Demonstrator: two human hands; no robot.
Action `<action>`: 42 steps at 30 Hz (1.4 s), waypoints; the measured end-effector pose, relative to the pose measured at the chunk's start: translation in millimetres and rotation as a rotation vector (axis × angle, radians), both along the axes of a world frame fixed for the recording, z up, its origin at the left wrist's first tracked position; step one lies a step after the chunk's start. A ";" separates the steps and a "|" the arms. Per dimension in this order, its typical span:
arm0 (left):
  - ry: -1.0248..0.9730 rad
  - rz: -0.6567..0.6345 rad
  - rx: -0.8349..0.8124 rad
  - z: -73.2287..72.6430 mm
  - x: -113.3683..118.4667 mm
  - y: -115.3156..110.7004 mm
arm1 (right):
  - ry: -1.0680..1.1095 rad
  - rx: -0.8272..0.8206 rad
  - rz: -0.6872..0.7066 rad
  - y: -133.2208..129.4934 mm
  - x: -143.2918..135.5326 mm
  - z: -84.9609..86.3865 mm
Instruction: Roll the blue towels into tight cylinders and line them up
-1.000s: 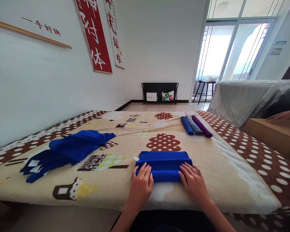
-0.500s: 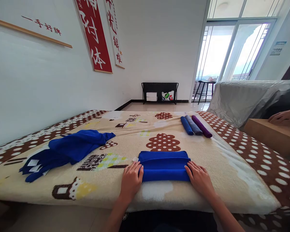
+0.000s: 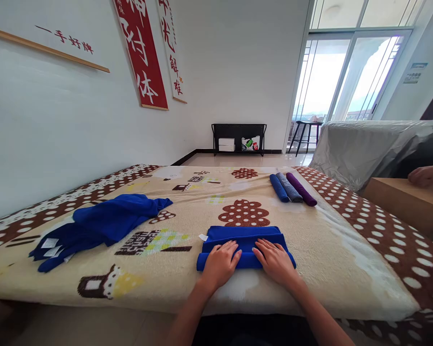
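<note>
A blue cloth (image 3: 245,234) lies folded on the bed in front of me, its near edge rolled into a thick band and a white tag at its left corner. My left hand (image 3: 222,262) rests on the left half of the band, fingers spread and pointing forward. On the right half lies my right hand (image 3: 276,262), also flat with fingers apart. A crumpled blue garment (image 3: 111,221) with white labels lies to the left. Three rolled cloths, blue (image 3: 279,188), grey (image 3: 289,187) and purple (image 3: 300,189), sit side by side at the far right.
The patterned blanket (image 3: 187,283) covers the bed. At the right, another person's hand (image 3: 426,175) rests on a cardboard box (image 3: 407,199), beside a plastic-covered piece of furniture (image 3: 368,144). A black rack (image 3: 238,130) stands by the far wall.
Both my hands have moved inward from the cloth's side edges onto its rolled band. The band's ends now show and reach wider than the rest. The other person's hand has shifted right on the box.
</note>
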State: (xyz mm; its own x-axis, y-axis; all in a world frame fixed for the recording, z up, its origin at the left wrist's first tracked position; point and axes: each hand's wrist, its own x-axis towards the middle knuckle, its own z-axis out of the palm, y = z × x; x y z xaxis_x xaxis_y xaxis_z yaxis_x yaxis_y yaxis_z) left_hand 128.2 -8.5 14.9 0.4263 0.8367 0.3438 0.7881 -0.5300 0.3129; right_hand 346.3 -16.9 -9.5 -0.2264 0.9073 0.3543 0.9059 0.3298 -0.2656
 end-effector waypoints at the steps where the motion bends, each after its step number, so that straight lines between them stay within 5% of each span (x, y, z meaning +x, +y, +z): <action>1: -0.014 0.023 -0.013 0.9 -10.4 2.0 | 0.010 -0.016 -0.026 2.5 11.2 0.1; 6: -0.097 0.177 -0.043 4.1 -65.4 13.5 | 0.043 -0.102 -0.178 13.3 71.6 1.1; 11: -0.160 0.354 -0.011 0.4 -88.1 49.1 | 0.078 -0.161 -0.325 41.1 96.0 -0.2; 20: -0.104 0.288 -0.183 -16.2 -81.0 123.1 | 0.118 -0.252 -0.321 104.3 86.6 -9.7; 42: -0.148 0.352 -0.105 -16.0 -72.1 140.7 | 0.195 -0.145 -0.329 112.7 85.5 -5.3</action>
State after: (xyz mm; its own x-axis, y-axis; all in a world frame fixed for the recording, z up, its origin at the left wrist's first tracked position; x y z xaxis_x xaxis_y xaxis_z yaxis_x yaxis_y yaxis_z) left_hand 56.1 132.3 -1.1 0.0590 0.9567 0.2849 0.8585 -0.1943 0.4746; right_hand 431.7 95.8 -14.7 0.1434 0.9638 0.2249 0.8847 -0.0230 -0.4656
